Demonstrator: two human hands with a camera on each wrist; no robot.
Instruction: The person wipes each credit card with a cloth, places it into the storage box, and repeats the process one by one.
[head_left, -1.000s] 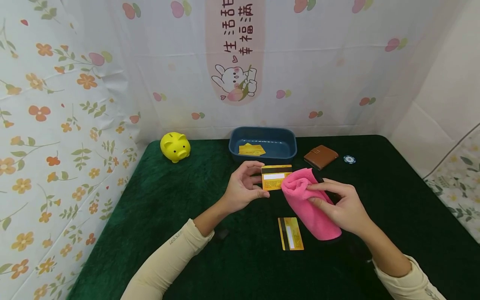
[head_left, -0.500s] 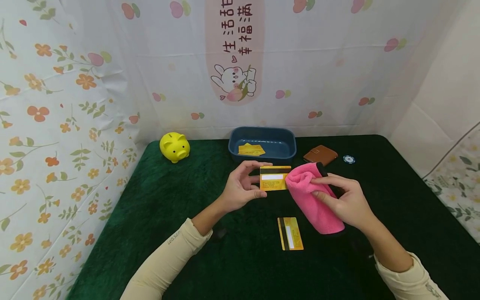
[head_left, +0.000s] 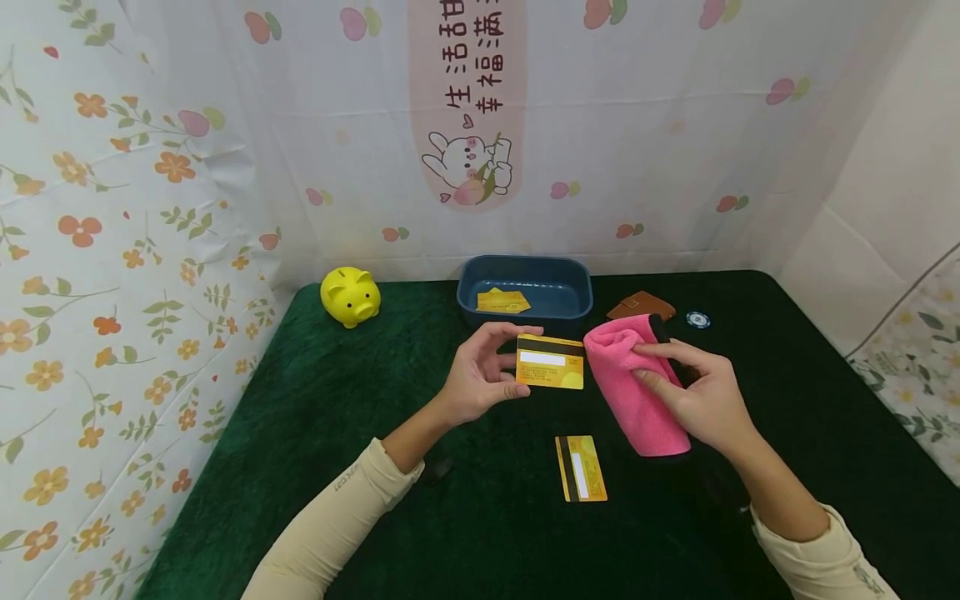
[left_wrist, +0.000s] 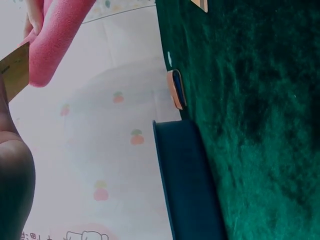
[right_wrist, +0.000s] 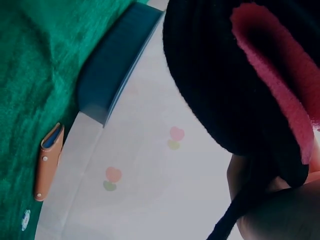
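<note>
My left hand [head_left: 480, 375] pinches a yellow bank card [head_left: 551, 367] by its left end, thumb below and fingers above. The card's back, with a dark stripe and a white strip, faces the head camera. To its right, my right hand [head_left: 708, 396] grips a folded pink fleecy cloth [head_left: 637, 392] between thumb and fingers. The cloth's folded end is right at the card's right edge. Black edging [right_wrist: 200, 80] and a dark cord [right_wrist: 232, 207] on the cloth show in the right wrist view. A second yellow card [head_left: 581, 468] lies on the table below the hands.
A blue tray [head_left: 566, 287] at the back holds several yellow cards [head_left: 502, 302]. Right of it are a brown wallet [head_left: 633, 305], partly behind the cloth, and a poker chip [head_left: 698, 320]. A yellow piggy bank [head_left: 350, 297] stands at the back left of the green-covered table [head_left: 337, 392].
The cloth has moved right and a little up, off the card's right end, which it overlapped earlier. The held card has shifted slightly left and tilted a little.
</note>
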